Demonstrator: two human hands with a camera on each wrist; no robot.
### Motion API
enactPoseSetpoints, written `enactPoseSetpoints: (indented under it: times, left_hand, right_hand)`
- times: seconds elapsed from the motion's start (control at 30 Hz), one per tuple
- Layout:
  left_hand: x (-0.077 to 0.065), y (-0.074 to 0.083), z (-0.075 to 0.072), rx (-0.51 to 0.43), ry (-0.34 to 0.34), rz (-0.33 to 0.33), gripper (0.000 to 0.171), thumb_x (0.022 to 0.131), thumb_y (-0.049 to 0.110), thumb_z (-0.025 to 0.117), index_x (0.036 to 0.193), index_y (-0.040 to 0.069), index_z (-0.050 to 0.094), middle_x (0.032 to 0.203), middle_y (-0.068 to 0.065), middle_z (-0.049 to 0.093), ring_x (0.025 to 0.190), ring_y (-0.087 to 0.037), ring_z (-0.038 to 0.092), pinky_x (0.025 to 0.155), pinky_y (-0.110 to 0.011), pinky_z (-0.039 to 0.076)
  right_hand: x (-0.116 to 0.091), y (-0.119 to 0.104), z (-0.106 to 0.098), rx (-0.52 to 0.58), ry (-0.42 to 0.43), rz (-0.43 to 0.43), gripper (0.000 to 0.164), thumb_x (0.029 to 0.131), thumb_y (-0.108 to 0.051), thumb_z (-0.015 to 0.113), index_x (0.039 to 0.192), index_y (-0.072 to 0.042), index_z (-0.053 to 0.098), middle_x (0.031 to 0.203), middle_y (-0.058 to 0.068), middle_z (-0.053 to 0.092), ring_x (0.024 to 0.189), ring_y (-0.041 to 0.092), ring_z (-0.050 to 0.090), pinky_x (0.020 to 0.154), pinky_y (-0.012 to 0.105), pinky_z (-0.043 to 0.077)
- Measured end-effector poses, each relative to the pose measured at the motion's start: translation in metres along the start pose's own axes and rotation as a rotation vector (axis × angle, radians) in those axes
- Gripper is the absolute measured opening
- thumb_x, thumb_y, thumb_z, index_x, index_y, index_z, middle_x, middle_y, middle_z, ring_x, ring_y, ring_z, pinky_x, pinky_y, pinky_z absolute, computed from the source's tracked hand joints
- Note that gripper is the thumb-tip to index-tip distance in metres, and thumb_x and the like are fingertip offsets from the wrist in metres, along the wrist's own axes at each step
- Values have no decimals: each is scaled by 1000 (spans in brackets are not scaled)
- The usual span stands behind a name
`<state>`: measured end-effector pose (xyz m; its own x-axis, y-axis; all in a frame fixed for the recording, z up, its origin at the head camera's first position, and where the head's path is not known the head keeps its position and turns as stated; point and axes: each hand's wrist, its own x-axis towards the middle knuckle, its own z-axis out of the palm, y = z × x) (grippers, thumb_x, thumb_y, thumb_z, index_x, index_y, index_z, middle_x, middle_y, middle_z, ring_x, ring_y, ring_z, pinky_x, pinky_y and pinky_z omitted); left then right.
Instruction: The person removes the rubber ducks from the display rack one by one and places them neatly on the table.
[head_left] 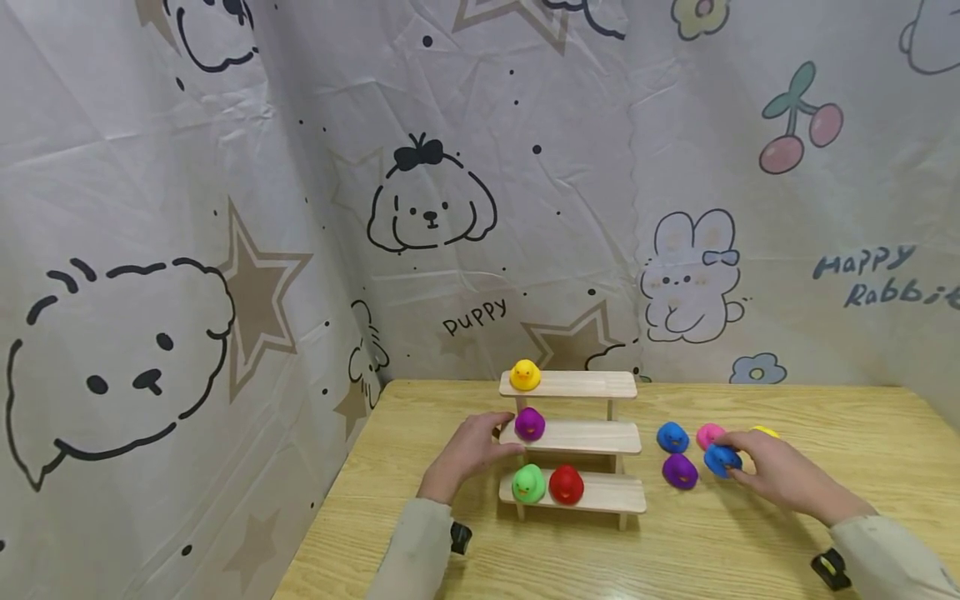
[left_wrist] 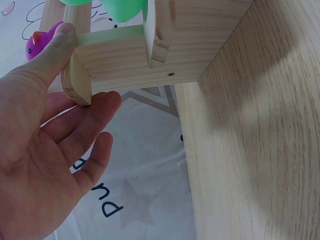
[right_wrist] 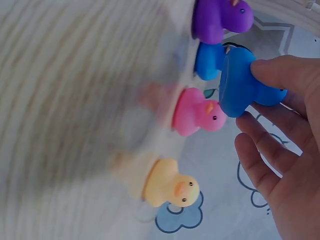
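My left hand (head_left: 474, 454) grips the left end of the middle board of a three-step wooden shelf (head_left: 585, 437), thumb on one side and fingers on the other in the left wrist view. Right by its thumb sits a purple rubber duck (head_left: 530, 424) on that board. My right hand (head_left: 783, 473) pinches a blue rubber duck (right_wrist: 237, 82) between thumb and fingers, its flat base showing in the right wrist view. Around it on the table stand another blue duck (head_left: 672, 437), a purple duck (head_left: 680, 472), a pink duck (right_wrist: 192, 112) and a yellow duck (right_wrist: 170, 185).
A yellow duck (head_left: 525, 375) sits at the left of the top board. The bottom board bears a green duck (head_left: 528, 484) and a red duck (head_left: 566, 485). The wooden table (head_left: 570, 567) ends at a printed curtain (head_left: 555, 250) behind and to the left.
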<state>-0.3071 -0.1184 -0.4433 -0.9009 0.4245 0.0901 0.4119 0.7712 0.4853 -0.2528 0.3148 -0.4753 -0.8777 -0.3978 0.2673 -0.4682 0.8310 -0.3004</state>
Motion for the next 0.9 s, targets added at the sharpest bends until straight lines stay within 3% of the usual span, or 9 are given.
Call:
enactPoseSetpoints:
  times: [0.47,0.9]
  left_hand:
    - [0,0,0,1,8,22,58,84,41,70,129,6,57,118,-9,63,96,-19,59,83,-34,49]
    - [1,-3,2,16,13,31,57,84,41,70,128,7,58,117,-6,64,95,-18,59,82,-32,49]
  right_hand:
    - [-4,14,11,-6,-25,-34,35,73,-4,79,105,-1,65,99,8,67,89,29,64,79,45,52]
    - [-2,18,17,57,-66,-1,36,72,-2,78,105,0,64,98,10,67,88,30,64,78,46,52]
